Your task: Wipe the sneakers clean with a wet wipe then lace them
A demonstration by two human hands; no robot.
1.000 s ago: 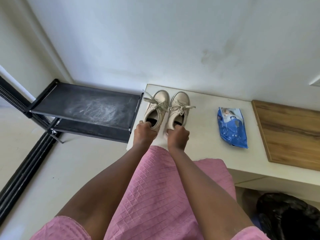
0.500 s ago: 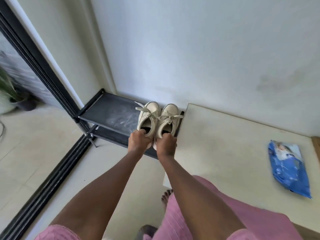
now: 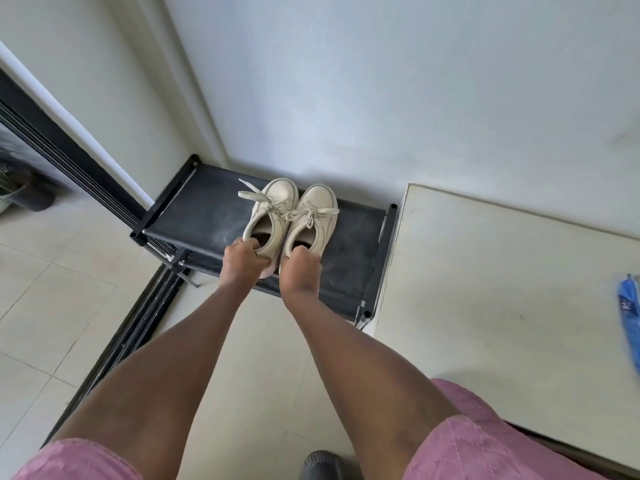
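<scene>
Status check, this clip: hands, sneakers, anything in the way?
Left hand grips left sneaker at the heel; right hand grips right sneaker likewise. Both over rack, laces tied. Wipes pack aside on bench; nothing blocking.

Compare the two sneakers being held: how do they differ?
On the left sneaker the long lace ends fly out well past its left side; on the right sneaker they are shorter and stay close to the shoe. The left sneaker's toe reaches slightly nearer the wall than the right sneaker's. The left hand grips one heel, the right hand the other. Both are cream, laced, and side by side over the black rack.
</scene>
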